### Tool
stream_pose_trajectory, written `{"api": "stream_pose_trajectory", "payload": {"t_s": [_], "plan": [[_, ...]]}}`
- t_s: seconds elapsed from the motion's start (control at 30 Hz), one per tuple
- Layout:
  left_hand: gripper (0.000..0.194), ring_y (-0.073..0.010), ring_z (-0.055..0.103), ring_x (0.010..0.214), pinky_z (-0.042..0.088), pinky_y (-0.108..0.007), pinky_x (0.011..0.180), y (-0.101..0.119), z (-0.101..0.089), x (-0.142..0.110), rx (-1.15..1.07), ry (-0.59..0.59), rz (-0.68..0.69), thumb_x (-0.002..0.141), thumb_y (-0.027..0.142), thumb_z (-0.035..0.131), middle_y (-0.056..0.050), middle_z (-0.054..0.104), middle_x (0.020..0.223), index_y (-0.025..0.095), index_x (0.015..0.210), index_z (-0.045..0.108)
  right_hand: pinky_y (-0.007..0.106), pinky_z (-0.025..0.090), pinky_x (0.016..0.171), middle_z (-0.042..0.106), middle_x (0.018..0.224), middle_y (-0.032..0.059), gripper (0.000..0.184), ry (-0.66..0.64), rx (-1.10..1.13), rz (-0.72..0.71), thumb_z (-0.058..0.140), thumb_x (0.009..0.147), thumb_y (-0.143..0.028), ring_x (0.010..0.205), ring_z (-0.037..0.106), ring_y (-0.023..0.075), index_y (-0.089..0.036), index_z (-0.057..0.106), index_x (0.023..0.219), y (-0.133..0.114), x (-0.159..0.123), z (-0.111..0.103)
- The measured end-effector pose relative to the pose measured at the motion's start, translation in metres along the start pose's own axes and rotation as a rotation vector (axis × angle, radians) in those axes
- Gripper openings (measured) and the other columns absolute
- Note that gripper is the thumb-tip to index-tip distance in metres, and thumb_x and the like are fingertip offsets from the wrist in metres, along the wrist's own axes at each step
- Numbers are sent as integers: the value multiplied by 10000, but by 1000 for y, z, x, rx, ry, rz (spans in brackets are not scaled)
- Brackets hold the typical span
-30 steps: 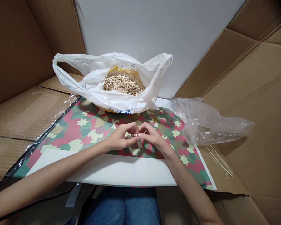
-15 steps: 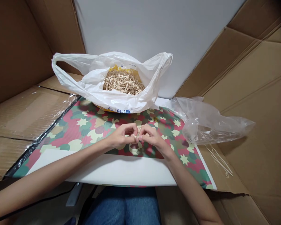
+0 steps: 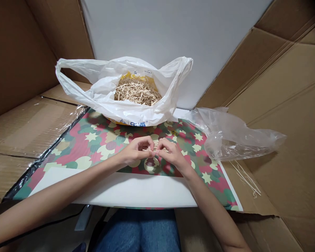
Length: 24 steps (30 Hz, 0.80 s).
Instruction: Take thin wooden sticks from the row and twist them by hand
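1. Several brown cardboard panels (image 3: pixel 291 112) stand around the work surface.
2. One red, green and cream patterned sheet (image 3: pixel 76 148) lies beneath both hands.
3. One white plastic bag (image 3: pixel 136 113), open-topped, holds short beige pieces (image 3: pixel 138 91).
4. One clear, crumpled plastic bag (image 3: pixel 233 140) lies on the right.
5. Two hands, left hand (image 3: pixel 136 150) and right hand (image 3: pixel 172 152), meet, fingers pinched narrowly on thin pale strands (image 3: pixel 156 144) above the sheet.
6. A few loose pale strands (image 3: pixel 248 179) rest on cardboard, right of the sheet.
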<state>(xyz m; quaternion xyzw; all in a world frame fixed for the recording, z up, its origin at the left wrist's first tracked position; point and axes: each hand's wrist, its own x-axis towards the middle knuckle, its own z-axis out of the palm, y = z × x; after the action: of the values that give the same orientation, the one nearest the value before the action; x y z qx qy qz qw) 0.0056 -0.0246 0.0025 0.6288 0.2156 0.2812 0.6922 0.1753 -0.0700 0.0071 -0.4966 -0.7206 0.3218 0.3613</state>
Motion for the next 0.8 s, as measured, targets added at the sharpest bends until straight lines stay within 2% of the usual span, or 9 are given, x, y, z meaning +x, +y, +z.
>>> {"api": "stream_pose_trajectory", "payload": {"t_s": [0.13,0.33,0.53,0.67,0.8], "plan": [[209,-56,445,482,315,-171,463,-3,-2,0,9,-4,-10,688,220,644,69,435,543,146,679,449,243,299,561,467,639,-37,148,15,15,25,482,760,-235,597,438,112,-192,456,621,-1,-1,-2],[151,-90,474,623,370,-204,567,5,-12,-1,162,-6,46,720,256,590,16,516,697,139,773,511,240,317,550,469,636,-40,123,-53,158,86,485,752,-238,584,447,112,-195,456,641,5,0,-4],[178,-77,427,567,340,-194,534,10,-17,-1,313,41,57,745,287,575,17,497,624,116,699,557,234,310,542,454,647,-40,121,-120,227,90,504,776,-244,599,432,113,-197,469,671,4,1,-6],[206,-73,429,547,334,-188,511,6,-13,-1,298,131,34,744,315,580,18,492,620,112,715,555,244,347,608,484,737,-26,159,-26,125,102,426,862,-314,688,464,127,-209,450,746,0,0,-6],[210,-79,445,554,359,-195,531,0,-12,1,304,174,42,739,321,583,22,491,618,115,719,546,282,367,709,530,859,8,200,57,-168,6,410,890,-404,805,481,159,-217,475,862,-2,-1,2]]}}
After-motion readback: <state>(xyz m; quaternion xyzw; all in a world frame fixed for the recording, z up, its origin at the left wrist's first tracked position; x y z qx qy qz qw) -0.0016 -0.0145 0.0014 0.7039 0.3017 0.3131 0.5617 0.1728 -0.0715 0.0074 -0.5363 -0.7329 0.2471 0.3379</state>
